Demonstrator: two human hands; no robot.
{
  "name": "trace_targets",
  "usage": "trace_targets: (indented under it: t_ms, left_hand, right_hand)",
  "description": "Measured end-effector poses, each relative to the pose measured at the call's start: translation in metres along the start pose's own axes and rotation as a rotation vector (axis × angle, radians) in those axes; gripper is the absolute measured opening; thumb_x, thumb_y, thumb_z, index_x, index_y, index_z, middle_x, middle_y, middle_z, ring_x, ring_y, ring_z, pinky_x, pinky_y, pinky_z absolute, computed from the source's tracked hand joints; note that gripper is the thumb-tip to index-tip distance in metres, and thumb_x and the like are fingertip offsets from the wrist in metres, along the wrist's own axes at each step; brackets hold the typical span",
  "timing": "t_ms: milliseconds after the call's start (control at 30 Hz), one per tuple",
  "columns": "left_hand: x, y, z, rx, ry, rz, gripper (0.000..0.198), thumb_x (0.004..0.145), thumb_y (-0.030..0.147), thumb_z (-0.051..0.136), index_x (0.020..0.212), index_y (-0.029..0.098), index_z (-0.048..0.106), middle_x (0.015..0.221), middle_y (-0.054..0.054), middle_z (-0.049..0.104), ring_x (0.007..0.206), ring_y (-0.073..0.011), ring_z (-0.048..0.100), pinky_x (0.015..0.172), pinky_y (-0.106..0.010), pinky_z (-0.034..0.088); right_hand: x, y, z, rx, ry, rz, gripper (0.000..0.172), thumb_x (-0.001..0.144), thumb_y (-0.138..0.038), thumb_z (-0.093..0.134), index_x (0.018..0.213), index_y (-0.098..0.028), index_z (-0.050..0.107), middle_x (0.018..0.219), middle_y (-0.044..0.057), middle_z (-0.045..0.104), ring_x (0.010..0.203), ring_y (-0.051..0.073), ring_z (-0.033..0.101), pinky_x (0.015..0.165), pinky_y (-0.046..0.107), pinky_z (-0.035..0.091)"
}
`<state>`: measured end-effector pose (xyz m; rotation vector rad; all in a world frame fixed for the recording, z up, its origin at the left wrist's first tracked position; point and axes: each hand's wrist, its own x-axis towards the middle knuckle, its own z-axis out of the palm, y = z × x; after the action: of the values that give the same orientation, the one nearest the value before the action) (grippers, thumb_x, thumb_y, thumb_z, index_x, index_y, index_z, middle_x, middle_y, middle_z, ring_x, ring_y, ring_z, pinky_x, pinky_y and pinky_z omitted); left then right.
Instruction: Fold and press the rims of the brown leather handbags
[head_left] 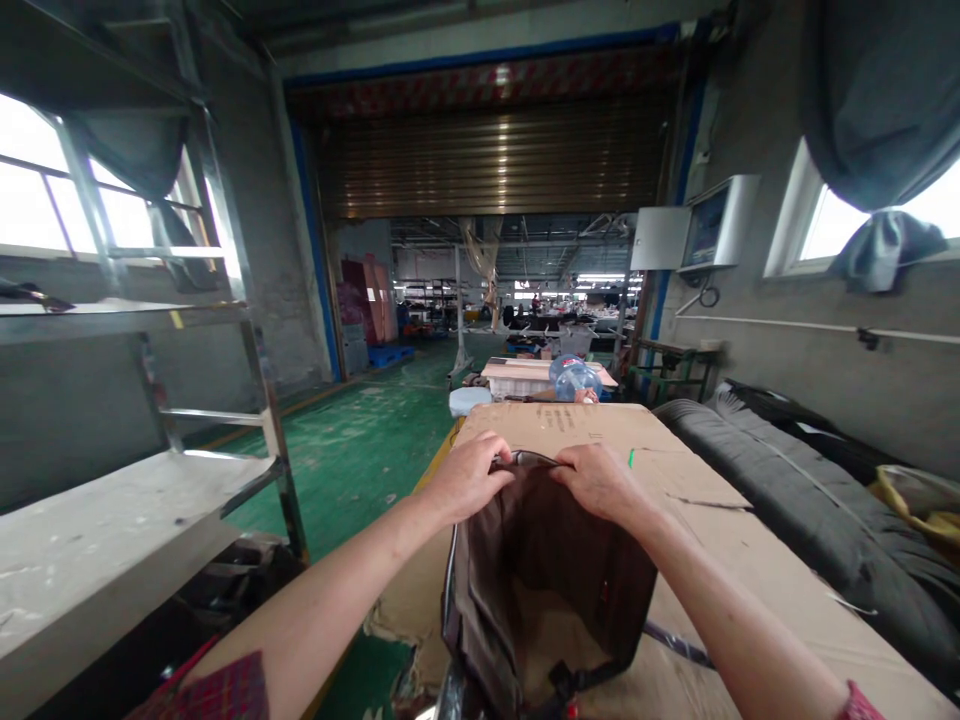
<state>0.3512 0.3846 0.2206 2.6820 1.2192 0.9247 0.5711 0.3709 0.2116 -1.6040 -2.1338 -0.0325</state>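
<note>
A dark brown fabric bag (pixel 555 540) stands with its mouth toward me on a table covered in cardboard (pixel 705 560). My left hand (pixel 474 475) pinches the far part of its rim on the left. A short way to the right, my right hand (pixel 596 482) grips the same rim, thumb and fingers closed on the edge. Between the two hands a stretch of dark edging shows. A black strap with a buckle (pixel 562 680) hangs at the near side of the bag, and another strap runs out to the right under my forearm.
To the left stands a metal rack (pixel 255 400) with pale shelves. Long grey rolls (pixel 795 490) lie along the right wall. Beyond the table are a blue water bottle (pixel 576 378), a round pale stool (pixel 470 401) and a green floor (pixel 352 425) leading under a raised shutter.
</note>
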Motion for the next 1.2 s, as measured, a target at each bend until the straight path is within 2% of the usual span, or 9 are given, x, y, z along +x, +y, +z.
trace_targets:
  t_ms: [133, 300, 567, 833, 1000, 1200]
  left_hand:
    - [0.006, 0.000, 0.002, 0.025, 0.017, 0.003, 0.004, 0.079, 0.023, 0.064, 0.079, 0.019, 0.063, 0.090, -0.002, 0.063, 0.084, -0.0167, 0.057, 0.076, -0.028, 0.042]
    - [0.016, -0.001, 0.002, 0.077, 0.002, -0.003, 0.008, 0.080, 0.023, 0.064, 0.073, 0.019, 0.066, 0.086, -0.002, 0.066, 0.082, -0.0161, 0.059, 0.070, -0.026, 0.040]
    - [0.021, 0.001, 0.004, 0.139, 0.005, -0.075, 0.009, 0.081, 0.027, 0.062, 0.076, 0.020, 0.067, 0.081, -0.002, 0.070, 0.080, -0.0179, 0.062, 0.069, -0.027, 0.040]
    - [0.023, 0.001, 0.009, 0.188, 0.010, -0.112, 0.012, 0.081, 0.030, 0.063, 0.077, 0.020, 0.067, 0.079, -0.003, 0.071, 0.080, -0.0190, 0.064, 0.075, -0.030, 0.043]
    - [0.024, 0.001, 0.010, 0.242, 0.005, -0.106, 0.014, 0.081, 0.032, 0.062, 0.076, 0.021, 0.067, 0.077, -0.004, 0.071, 0.079, -0.0206, 0.064, 0.072, -0.030, 0.043]
    - [0.026, -0.002, 0.012, 0.296, 0.024, -0.064, 0.013, 0.080, 0.021, 0.055, 0.077, 0.021, 0.068, 0.074, -0.004, 0.070, 0.076, -0.0216, 0.065, 0.065, -0.030, 0.040]
  right_hand:
    - [-0.002, 0.000, -0.001, 0.000, 0.003, -0.016, 0.019, 0.086, -0.030, 0.058, 0.073, -0.023, 0.070, 0.075, 0.002, 0.070, 0.071, 0.017, 0.061, 0.058, 0.026, 0.032]
    - [-0.003, -0.002, -0.002, 0.013, 0.011, -0.016, 0.020, 0.086, -0.032, 0.058, 0.071, -0.023, 0.069, 0.074, 0.001, 0.070, 0.071, 0.017, 0.061, 0.058, 0.026, 0.031]
    - [-0.002, -0.002, -0.001, 0.030, 0.011, -0.023, 0.022, 0.086, -0.032, 0.058, 0.070, -0.023, 0.069, 0.071, 0.001, 0.069, 0.067, 0.016, 0.060, 0.056, 0.025, 0.031]
    - [0.001, 0.000, 0.001, 0.044, 0.000, -0.024, 0.021, 0.086, -0.031, 0.057, 0.072, -0.022, 0.069, 0.071, 0.001, 0.069, 0.068, 0.016, 0.060, 0.057, 0.026, 0.032]
    - [0.014, -0.003, 0.000, -0.052, -0.038, -0.014, 0.023, 0.084, -0.034, 0.057, 0.072, -0.021, 0.071, 0.072, 0.004, 0.069, 0.067, 0.019, 0.061, 0.055, 0.028, 0.031]
    - [0.038, -0.023, 0.002, -0.100, -0.058, -0.043, 0.021, 0.082, -0.033, 0.057, 0.085, -0.023, 0.075, 0.084, 0.007, 0.072, 0.077, 0.022, 0.064, 0.057, 0.028, 0.033]
